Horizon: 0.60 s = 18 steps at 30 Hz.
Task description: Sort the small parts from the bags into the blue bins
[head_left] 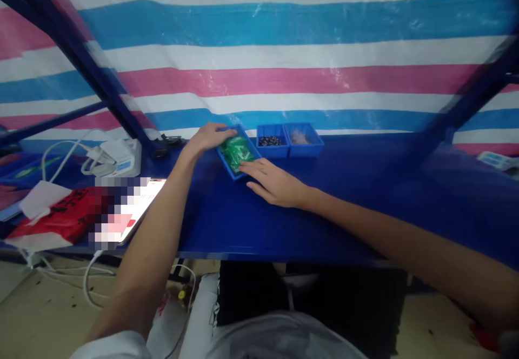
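A small blue bin full of green parts sits tilted on the blue table. My left hand grips the bin's far left rim, fingers curled over its edge. My right hand lies flat on the table at the bin's near right corner, fingers stretched out and fingertips touching the rim.
Two more blue bins stand side by side to the right, one with small dark parts, the other with pale pieces. A white device with cables, a red-and-white bag and a lit screen lie left. A striped tarp hangs behind.
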Tool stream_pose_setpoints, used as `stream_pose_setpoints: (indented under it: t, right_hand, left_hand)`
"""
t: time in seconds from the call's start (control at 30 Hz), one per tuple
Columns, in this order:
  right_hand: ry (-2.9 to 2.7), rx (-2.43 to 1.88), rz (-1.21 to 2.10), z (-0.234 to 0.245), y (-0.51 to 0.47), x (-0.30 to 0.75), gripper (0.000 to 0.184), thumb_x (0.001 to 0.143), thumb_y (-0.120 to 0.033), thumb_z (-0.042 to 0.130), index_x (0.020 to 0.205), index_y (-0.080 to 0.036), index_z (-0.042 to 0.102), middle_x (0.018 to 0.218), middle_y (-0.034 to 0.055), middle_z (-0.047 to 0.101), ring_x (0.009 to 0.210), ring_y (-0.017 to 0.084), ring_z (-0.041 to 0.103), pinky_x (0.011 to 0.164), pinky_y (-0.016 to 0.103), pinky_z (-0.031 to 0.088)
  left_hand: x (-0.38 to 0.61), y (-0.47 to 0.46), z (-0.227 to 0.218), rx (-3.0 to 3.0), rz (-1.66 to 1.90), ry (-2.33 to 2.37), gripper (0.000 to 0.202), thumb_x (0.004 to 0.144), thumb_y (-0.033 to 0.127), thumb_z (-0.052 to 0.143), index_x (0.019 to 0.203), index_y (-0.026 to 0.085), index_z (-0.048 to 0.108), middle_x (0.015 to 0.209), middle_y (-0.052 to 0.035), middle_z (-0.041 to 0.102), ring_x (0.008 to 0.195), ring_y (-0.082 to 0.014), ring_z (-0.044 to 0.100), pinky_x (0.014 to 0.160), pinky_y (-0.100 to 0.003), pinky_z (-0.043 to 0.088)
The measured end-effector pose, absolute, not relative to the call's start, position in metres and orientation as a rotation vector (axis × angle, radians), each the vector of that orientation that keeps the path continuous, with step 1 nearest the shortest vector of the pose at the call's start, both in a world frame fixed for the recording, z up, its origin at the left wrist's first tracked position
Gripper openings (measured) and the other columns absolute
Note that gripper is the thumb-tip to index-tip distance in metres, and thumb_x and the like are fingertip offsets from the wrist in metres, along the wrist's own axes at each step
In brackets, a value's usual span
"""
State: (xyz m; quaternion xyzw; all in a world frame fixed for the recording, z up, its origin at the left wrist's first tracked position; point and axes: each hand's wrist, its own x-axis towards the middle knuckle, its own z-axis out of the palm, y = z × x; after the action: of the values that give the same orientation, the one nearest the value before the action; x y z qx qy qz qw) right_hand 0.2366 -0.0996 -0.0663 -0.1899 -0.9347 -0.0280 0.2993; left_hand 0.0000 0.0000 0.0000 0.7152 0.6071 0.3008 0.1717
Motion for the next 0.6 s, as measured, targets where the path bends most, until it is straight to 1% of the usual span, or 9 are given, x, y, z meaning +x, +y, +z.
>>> stream_pose_setpoints:
  t: [0.07, 0.13, 0.2, 0.27, 0.37, 0.43, 0.53, 0.6]
  right_hand:
    - [-2.449, -0.522, -0.095, -0.066, -0.099, 0.236, 0.041, 0.106, -0.027, 0.035, 0.14, -0.012, 0.052, 0.134, 0.0172, 0.063, 0.123, 0.03, 0.056, 0.106, 0.054, 0.047]
    - [-2.414, -0.561, -0.153, -0.067, -0.096, 0.236, 0.04, 0.106, -0.023, 0.034, 0.138, -0.01, 0.055, 0.135, 0.0192, 0.062, 0.125, 0.03, 0.055, 0.107, 0.053, 0.047]
    - [-2.399, -0.595, -0.21, -0.068, -0.092, 0.237, 0.042, 0.106, -0.021, 0.033, 0.14, -0.008, 0.053, 0.144, 0.0212, 0.055, 0.135, 0.031, 0.048, 0.111, 0.055, 0.043]
    - [-2.418, -0.616, -0.231, -0.07, -0.088, 0.238, 0.045, 0.106, -0.022, 0.034, 0.146, -0.009, 0.048, 0.153, 0.0212, 0.046, 0.145, 0.032, 0.037, 0.115, 0.057, 0.04]
    - [-2.446, -0.617, -0.251, -0.074, -0.081, 0.239, 0.05, 0.104, -0.019, 0.039, 0.153, -0.015, 0.039, 0.158, 0.0192, 0.04, 0.152, 0.031, 0.026, 0.118, 0.06, 0.036]
    - [-2.447, -0.594, -0.291, -0.077, -0.077, 0.239, 0.054, 0.102, -0.014, 0.041, 0.155, -0.018, 0.036, 0.161, 0.0174, 0.037, 0.154, 0.029, 0.021, 0.119, 0.06, 0.034]
    - [-2.44, -0.575, -0.369, -0.079, -0.076, 0.241, 0.058, 0.098, -0.005, 0.041, 0.154, -0.02, 0.038, 0.162, 0.017, 0.032, 0.156, 0.03, 0.014, 0.12, 0.059, 0.034]
    - [-2.432, -0.599, -0.416, -0.077, -0.079, 0.242, 0.056, 0.098, -0.005, 0.043, 0.152, -0.021, 0.042, 0.162, 0.0173, 0.033, 0.155, 0.032, 0.014, 0.12, 0.06, 0.033]
  left_hand:
    - [0.001, -0.005, 0.005, 2.064, 0.813, 1.779, 0.047, 0.079, 0.061, 0.066, 0.099, 0.02, 0.077, 0.097, -0.0081, 0.073, 0.09, -0.0281, 0.065, 0.081, -0.032, 0.046]
    - [0.003, -0.011, 0.011, 2.087, 0.778, 1.865, 0.052, 0.079, 0.064, 0.065, 0.101, 0.018, 0.077, 0.097, -0.0101, 0.073, 0.092, -0.0306, 0.065, 0.085, -0.035, 0.046]
    - [0.009, -0.018, 0.016, 2.141, 0.779, 1.899, 0.054, 0.08, 0.066, 0.063, 0.1, 0.018, 0.077, 0.096, -0.0119, 0.072, 0.094, -0.0332, 0.064, 0.087, -0.038, 0.045]
    - [0.016, -0.026, 0.021, 2.225, 0.821, 1.869, 0.053, 0.084, 0.066, 0.059, 0.096, 0.017, 0.077, 0.092, -0.0127, 0.072, 0.095, -0.0342, 0.064, 0.088, -0.039, 0.045]
    - [0.027, -0.037, 0.025, 2.328, 0.919, 1.799, 0.05, 0.089, 0.063, 0.054, 0.092, 0.017, 0.075, 0.087, -0.0123, 0.07, 0.095, -0.0334, 0.063, 0.089, -0.038, 0.045]
    - [0.032, -0.042, 0.026, 2.367, 0.968, 1.778, 0.046, 0.092, 0.058, 0.052, 0.09, 0.017, 0.074, 0.085, -0.0122, 0.07, 0.094, -0.0326, 0.062, 0.089, -0.037, 0.044]
    - [0.038, -0.047, 0.024, 2.407, 1.004, 1.772, 0.038, 0.093, 0.049, 0.051, 0.085, 0.017, 0.07, 0.08, -0.0123, 0.067, 0.091, -0.031, 0.062, 0.088, -0.037, 0.043]
    - [0.041, -0.049, 0.022, 2.416, 1.022, 1.773, 0.035, 0.094, 0.045, 0.05, 0.08, 0.017, 0.068, 0.075, -0.0115, 0.064, 0.086, -0.0296, 0.061, 0.087, -0.037, 0.043]
